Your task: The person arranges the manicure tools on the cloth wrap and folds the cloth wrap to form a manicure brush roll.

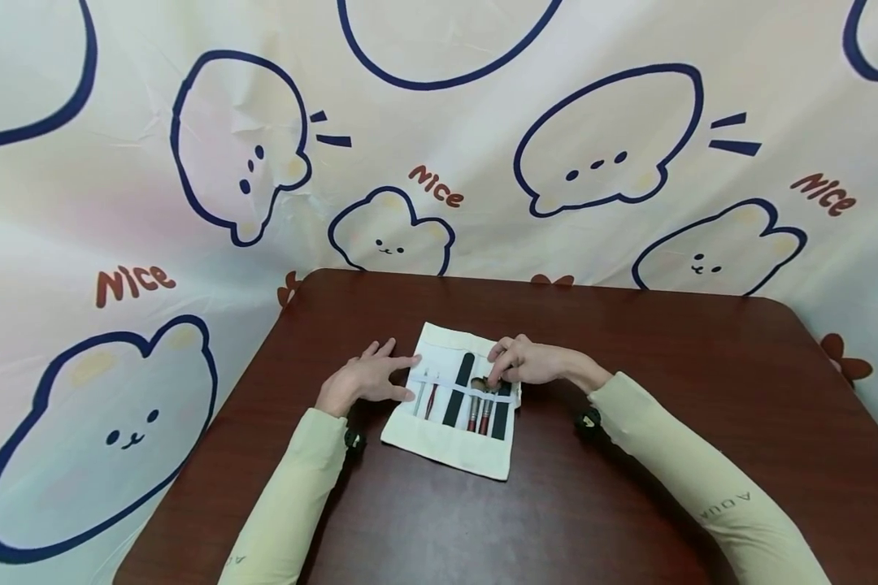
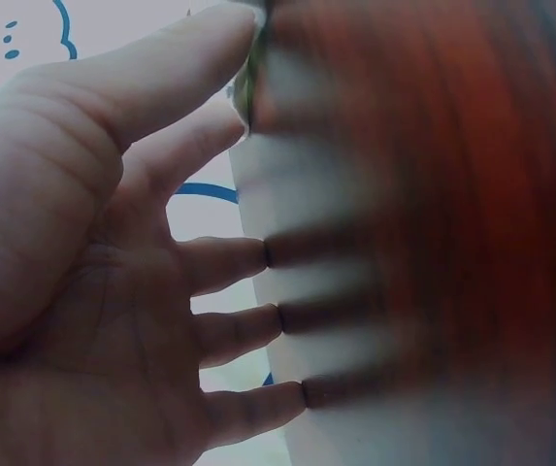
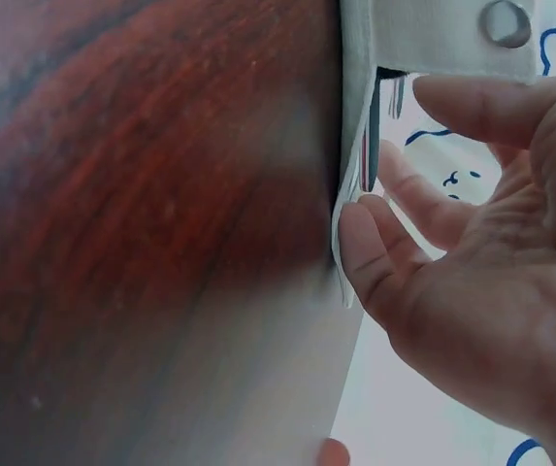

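Note:
A cream fabric tool roll [image 1: 446, 457] lies unfolded on the table. Under its white elastic band sit brushes [image 1: 484, 414] with dark red handles and heads upward, a slim red-handled tool [image 1: 431, 400], a thin pale tool [image 1: 419, 398] and dark flat strips [image 1: 459, 390]. My left hand [image 1: 366, 378] has its fingers spread, thumb and a fingertip at the roll's left edge. Over the roll's right part, my right hand [image 1: 530, 361] bends its fingers loosely beside the brush heads. In the right wrist view, a gap shows between thumb [image 3: 481, 107] and fingers.
The brown wooden table [image 1: 615, 504] spreads around the roll. Behind and beside it hangs a pale curtain [image 1: 483, 138] with cartoon outlines. A metal snap [image 3: 506, 23] shows on a fabric tab in the right wrist view.

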`<move>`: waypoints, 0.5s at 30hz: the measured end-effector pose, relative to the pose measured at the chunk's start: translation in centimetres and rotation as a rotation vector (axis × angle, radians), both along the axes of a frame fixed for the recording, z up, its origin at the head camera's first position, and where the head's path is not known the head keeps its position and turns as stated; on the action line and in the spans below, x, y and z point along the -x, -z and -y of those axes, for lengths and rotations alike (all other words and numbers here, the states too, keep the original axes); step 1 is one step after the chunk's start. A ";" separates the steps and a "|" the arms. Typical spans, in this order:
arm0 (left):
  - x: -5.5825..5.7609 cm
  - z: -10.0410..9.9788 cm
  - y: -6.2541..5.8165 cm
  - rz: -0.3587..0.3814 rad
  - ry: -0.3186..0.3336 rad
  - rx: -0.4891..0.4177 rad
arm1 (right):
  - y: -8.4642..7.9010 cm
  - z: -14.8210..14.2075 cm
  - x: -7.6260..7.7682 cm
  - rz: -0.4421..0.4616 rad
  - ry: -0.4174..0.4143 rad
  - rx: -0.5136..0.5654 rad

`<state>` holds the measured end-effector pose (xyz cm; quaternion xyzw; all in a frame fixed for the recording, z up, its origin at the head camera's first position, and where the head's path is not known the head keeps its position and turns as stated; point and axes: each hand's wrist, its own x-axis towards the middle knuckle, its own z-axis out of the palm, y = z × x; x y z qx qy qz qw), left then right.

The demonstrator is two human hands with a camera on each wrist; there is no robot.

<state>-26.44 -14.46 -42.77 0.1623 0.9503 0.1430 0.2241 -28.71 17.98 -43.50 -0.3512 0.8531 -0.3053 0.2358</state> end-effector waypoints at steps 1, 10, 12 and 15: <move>0.1 0.0 0.1 0.000 0.002 -0.001 | 0.1 -0.2 0.0 0.000 0.014 0.006; 0.4 0.0 -0.2 -0.033 0.012 -0.055 | -0.2 -4.2 -0.1 0.003 0.274 0.087; 0.5 0.0 -0.5 -0.058 0.011 -0.080 | -0.5 -5.5 -0.4 0.016 0.320 0.082; 0.5 0.0 -1.3 -0.081 0.003 -0.117 | -1.2 -7.5 -1.3 0.014 0.352 0.082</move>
